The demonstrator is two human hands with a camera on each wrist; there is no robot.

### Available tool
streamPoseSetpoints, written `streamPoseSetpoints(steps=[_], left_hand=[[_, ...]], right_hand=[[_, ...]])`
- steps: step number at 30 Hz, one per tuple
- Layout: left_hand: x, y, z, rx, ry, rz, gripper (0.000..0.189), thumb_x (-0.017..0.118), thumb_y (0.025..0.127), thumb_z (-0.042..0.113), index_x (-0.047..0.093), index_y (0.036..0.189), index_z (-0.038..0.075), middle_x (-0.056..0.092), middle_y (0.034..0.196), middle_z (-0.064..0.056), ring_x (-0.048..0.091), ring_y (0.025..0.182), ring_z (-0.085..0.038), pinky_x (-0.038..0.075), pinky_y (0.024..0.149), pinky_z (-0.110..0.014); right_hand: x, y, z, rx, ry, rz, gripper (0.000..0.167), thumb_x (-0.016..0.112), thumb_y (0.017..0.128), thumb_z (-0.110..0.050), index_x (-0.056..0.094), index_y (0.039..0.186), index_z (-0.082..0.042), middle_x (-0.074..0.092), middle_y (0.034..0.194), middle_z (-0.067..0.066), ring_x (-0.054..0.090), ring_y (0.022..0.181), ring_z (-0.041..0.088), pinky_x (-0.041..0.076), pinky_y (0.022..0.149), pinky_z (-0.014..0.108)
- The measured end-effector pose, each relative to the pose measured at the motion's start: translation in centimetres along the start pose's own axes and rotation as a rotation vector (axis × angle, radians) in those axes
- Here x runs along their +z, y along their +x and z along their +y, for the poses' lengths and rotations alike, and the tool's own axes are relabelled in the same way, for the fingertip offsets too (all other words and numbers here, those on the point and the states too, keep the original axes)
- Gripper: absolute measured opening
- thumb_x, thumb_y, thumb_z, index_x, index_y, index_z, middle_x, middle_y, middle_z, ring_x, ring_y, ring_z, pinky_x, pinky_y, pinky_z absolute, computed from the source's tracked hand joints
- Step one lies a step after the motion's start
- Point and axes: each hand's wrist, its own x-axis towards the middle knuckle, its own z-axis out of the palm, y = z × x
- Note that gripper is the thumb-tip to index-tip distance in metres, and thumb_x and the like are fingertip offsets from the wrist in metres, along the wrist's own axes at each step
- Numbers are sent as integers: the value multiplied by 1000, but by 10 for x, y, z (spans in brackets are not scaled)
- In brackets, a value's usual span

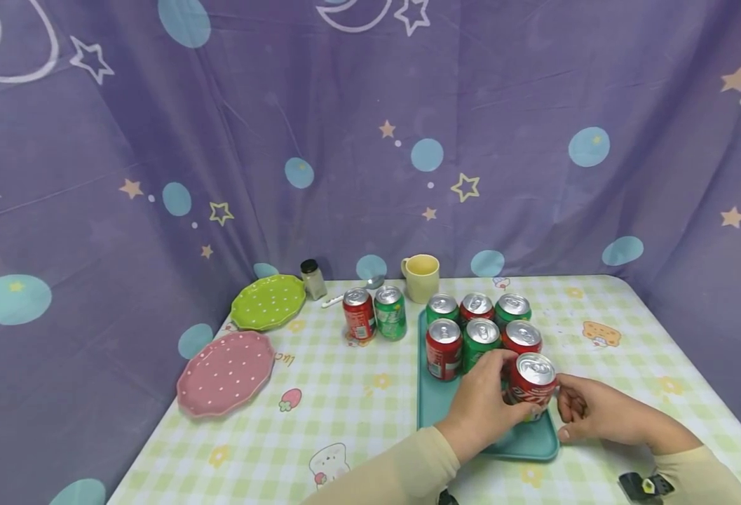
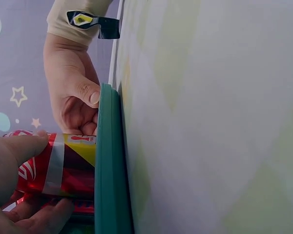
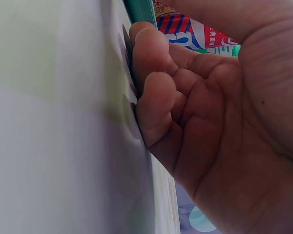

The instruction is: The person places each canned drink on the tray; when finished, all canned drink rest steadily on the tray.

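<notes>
My left hand [image 1: 485, 401] grips a red soda can [image 1: 534, 382] by its sides, over the front right of a teal tray [image 1: 436, 407]. In the left wrist view, the can's lower end is right at the tray. Behind it on the tray stand several more cans, among them a green can [image 1: 481, 340] and a red can [image 1: 444, 351]. My right hand [image 1: 603, 414] is beside the tray's right edge, fingers loosely curled and holding nothing. The right wrist view shows its fingertips [image 3: 158, 90] low by the tablecloth.
Left of the tray stand a red can [image 1: 359, 315] and a green can [image 1: 390, 313]. A yellow mug [image 1: 422, 280], a spoon [image 1: 375, 282] and a black-capped shaker [image 1: 313, 280] are at the back. A green plate [image 1: 269, 301] and a pink plate [image 1: 226, 374] lie at the left edge.
</notes>
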Motion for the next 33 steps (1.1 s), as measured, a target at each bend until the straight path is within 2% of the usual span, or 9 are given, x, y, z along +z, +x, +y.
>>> streamPoseSetpoints(steps=[4,8,11,15,19,26,30,31,33], left_hand=[[-6,-4,0,8,9,-2,78,91,81,46,50,143,21,59,130,14,58,115,3,48,93,-14],[-23,-5,1,27,-85,-3,77,91,82,42,51,143,20,63,128,12,61,113,2,51,84,-10],[-45,-3,1,74,-136,5,68,91,84,36,54,140,19,66,126,7,62,115,1,54,84,-13],[-81,4,-6,172,-197,23,58,86,90,26,56,138,14,67,128,-2,65,117,-9,59,86,-23],[-116,12,-19,213,-257,105,52,83,93,19,58,138,14,68,129,-5,65,118,-15,58,96,-35],[-166,23,-57,147,-241,331,47,83,92,17,63,134,9,68,130,-4,63,122,-15,50,107,-42],[-187,26,-87,82,-272,440,50,84,90,9,63,135,8,67,130,-9,61,124,-19,49,107,-39],[-193,26,-89,57,-282,464,50,83,90,6,62,135,6,66,131,-12,61,125,-22,47,108,-40],[-201,25,-106,7,-298,499,52,84,90,7,61,137,9,64,134,-12,58,129,-26,43,112,-43]], right_hand=[[1,-1,0,-1,7,-7,42,86,85,-12,53,106,2,59,81,15,54,67,4,47,52,29],[1,-1,1,1,-1,-3,42,87,85,-12,53,106,2,59,81,15,53,66,3,47,52,27],[1,-1,2,5,-1,1,43,87,85,-13,53,106,2,59,81,14,53,66,3,46,51,28],[1,-1,3,7,-2,4,44,88,84,-14,52,106,1,59,81,14,53,66,4,45,51,28],[0,-1,5,12,1,4,45,87,85,-14,52,107,1,59,82,13,53,67,4,45,51,29],[0,-1,5,10,3,7,45,87,85,-14,52,108,2,59,81,14,53,67,4,45,51,29],[0,0,4,1,5,9,45,87,85,-13,52,107,2,59,81,16,53,67,3,46,51,29],[0,0,4,3,5,9,45,87,85,-13,52,107,2,59,81,15,53,67,3,46,51,28],[0,1,4,5,8,7,44,87,85,-13,52,107,2,59,81,15,53,67,3,46,51,28]])
